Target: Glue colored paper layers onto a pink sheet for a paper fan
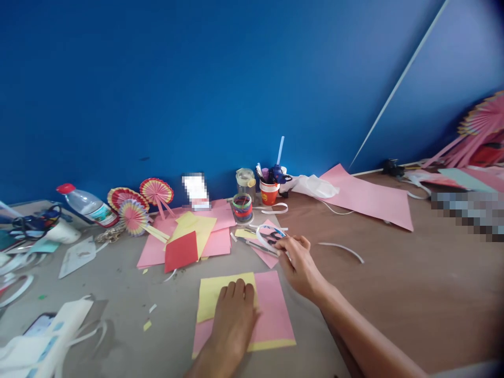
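My left hand (pixel 235 315) rests palm down on a yellow paper sheet (pixel 208 299), its fingers side by side and pressing on it. The yellow sheet overlaps a larger pink sheet (pixel 275 310) that has a yellow strip along its near edge. Farther off, my right hand (pixel 298 262) has its thumb and fingers closed at the rim of a white ring-shaped roll of tape (pixel 264 242). Dark loops, perhaps scissor handles, show inside the ring. A small pink piece (pixel 264 257) and a slim pen-like item lie under and beside it.
Stacked pink sheets (pixel 155 249), a red square (pixel 181 252) and folded paper fans (pixel 156 191) lie back left. A bottle (pixel 92 207) leans there. Behind my right hand stand a jar (pixel 246 181), a wire-wound holder (pixel 242 208) and a red cup (pixel 269 194). A large pink sheet (pixel 366 199) lies right.
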Tool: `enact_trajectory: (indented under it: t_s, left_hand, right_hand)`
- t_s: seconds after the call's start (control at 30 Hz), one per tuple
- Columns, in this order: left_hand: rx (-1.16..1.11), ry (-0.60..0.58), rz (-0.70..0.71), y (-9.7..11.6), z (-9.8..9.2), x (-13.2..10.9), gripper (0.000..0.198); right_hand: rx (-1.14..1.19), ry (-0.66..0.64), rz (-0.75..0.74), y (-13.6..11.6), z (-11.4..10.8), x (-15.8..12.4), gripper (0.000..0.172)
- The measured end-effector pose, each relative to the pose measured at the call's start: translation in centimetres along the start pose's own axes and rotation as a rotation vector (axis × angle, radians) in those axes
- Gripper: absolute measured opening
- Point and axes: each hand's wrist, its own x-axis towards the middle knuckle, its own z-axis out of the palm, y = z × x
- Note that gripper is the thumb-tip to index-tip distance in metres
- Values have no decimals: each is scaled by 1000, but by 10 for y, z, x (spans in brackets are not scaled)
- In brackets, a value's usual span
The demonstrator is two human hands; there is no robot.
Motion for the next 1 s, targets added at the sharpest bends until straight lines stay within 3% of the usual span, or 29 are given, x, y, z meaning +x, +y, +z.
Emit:
enact_trajectory:
  t_s: [0.07,0.2,0.37,0.43,0.53,0.6,0.77,0.87,1.0]
  left_hand:
    - [3,80,6,-4,4,0,9]
    - [-249,281,39,-17,6,-3,21]
    - [-467,465,-55,-29,11,-12,17]
    - [-410,444,-31,-33,14,-17,7]
    - [-245,370,36,-36,18,-22,21]
    - [-154,341,54,-38,22,-23,16]
    - [-82,306,125,-40,30,-20,17]
    - [-121,289,101,-39,30,-21,9]
    - [-126,236,70,-37,28,-20,8]
  right_hand:
    - [4,-4,-20,-2,1,-1,15]
    - [-6,-34,-77,-10,8,-5,17]
    - [-99,-125,-122,-20,18,-13,32]
    - [-137,-122,-127,-23,21,-15,34]
    - [-186,-118,-121,-26,23,-18,34]
    - [-226,-162,-142,-28,24,-20,30]
    - [-324,-475,-165,-33,28,-27,19]
    - [-364,-640,-165,-37,27,-29,24]
    - [-384,-751,-206,-39,26,-28,34]
